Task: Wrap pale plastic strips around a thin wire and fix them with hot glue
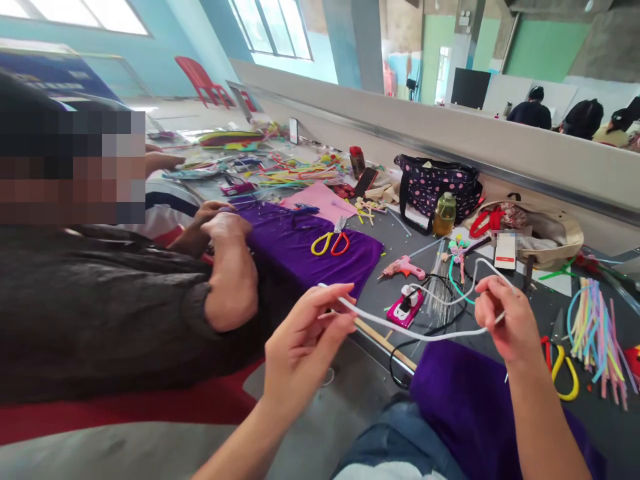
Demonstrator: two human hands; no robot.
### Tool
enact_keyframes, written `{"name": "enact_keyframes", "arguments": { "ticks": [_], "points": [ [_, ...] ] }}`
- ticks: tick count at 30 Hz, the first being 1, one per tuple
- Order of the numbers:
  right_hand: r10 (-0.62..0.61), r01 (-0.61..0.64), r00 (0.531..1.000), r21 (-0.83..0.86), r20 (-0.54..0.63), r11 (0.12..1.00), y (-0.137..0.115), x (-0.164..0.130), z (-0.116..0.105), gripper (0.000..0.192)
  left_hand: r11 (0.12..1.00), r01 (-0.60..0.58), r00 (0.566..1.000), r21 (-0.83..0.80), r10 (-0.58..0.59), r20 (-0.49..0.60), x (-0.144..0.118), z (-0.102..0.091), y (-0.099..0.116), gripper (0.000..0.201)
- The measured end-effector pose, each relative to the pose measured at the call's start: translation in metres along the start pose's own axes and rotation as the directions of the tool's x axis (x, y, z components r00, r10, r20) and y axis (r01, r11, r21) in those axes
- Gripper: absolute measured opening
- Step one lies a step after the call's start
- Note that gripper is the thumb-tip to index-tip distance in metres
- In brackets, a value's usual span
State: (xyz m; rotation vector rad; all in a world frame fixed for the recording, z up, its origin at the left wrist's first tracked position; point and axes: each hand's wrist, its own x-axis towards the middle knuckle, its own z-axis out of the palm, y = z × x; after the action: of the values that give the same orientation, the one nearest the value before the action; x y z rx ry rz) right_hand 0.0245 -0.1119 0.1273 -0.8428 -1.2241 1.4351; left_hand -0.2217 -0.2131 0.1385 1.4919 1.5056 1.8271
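A long white pipe cleaner (415, 335) stretches between my hands above the table's front edge. My left hand (305, 347) pinches it near one end, between thumb and fingers. My right hand (507, 317) is closed on it farther along, and beyond that hand the stem loops back over the table. Below my right hand, a purple cloth (460, 393) drapes over my lap and the table edge. Beside my right wrist lie scissors with red and yellow handles (567, 377), next to a bundle of pastel pipe cleaners (595, 327).
A pink glue gun (404, 268) and a magenta power strip (400, 313) with cables lie ahead. Behind them stand a dotted bag (443, 183), a bottle (445, 215) and a phone (505, 251). A co-worker (125, 320) sits left, by another purple cloth (280, 247) with scissors (331, 242).
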Motion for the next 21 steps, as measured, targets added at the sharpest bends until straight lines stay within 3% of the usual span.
{"name": "enact_keyframes", "arguments": {
  "ticks": [3, 5, 7, 9, 11, 13, 16, 18, 20, 21],
  "points": [
    [0.073, -0.076, 0.997, 0.169, 0.022, 0.983, -0.011, -0.01, -0.01, 0.025, 0.95, -0.14, 0.974, 0.279, 0.082, 0.211, 0.002, -0.012, -0.001, 0.014],
    [0.055, -0.06, 0.998, 0.188, 0.031, 0.98, -0.022, -0.019, -0.012, 0.031, 0.928, -0.196, 0.938, 0.316, 0.083, 0.337, 0.002, -0.02, 0.004, 0.004],
    [0.018, -0.024, 0.999, 0.158, 0.039, 0.987, -0.031, -0.031, -0.009, 0.039, 0.957, -0.151, 0.916, 0.249, 0.041, 0.399, 0.001, -0.029, 0.01, 0.017],
    [-0.006, -0.003, 0.998, 0.13, 0.064, 0.991, -0.036, -0.049, 0.001, 0.044, 0.992, -0.027, 0.929, 0.12, -0.019, 0.37, 0.001, -0.038, 0.014, 0.025],
    [-0.002, -0.027, 0.986, 0.169, 0.167, 0.985, -0.032, -0.07, 0.017, 0.045, 0.993, 0.103, 0.97, -0.052, -0.089, 0.227, 0.002, -0.046, 0.012, 0.024],
    [0.018, -0.127, 0.915, 0.245, 0.403, 0.961, -0.017, -0.094, 0.039, 0.043, 0.955, 0.192, 0.981, -0.226, -0.181, 0.069, 0.004, -0.053, 0.003, 0.024],
    [0.052, -0.282, 0.693, 0.204, 0.719, 0.937, 0.023, -0.128, 0.071, 0.048, 0.882, 0.324, 0.936, -0.343, -0.352, -0.021, 0.008, -0.061, -0.02, 0.022],
    [0.08, -0.315, 0.584, 0.134, 0.808, 0.94, 0.058, -0.144, 0.085, 0.077, 0.86, 0.404, 0.907, -0.312, -0.421, 0.015, 0.007, -0.068, -0.04, 0.025],
    [0.179, -0.294, 0.537, -0.016, 0.824, 0.956, 0.092, -0.154, 0.088, 0.1, 0.853, 0.48, 0.877, -0.206, -0.462, 0.131, 0.001, -0.08, -0.064, 0.028],
    [0.247, -0.278, 0.522, -0.111, 0.816, 0.954, 0.107, -0.158, 0.085, 0.104, 0.837, 0.534, 0.836, -0.119, -0.501, 0.222, -0.004, -0.087, -0.077, 0.03]
  ]
}}
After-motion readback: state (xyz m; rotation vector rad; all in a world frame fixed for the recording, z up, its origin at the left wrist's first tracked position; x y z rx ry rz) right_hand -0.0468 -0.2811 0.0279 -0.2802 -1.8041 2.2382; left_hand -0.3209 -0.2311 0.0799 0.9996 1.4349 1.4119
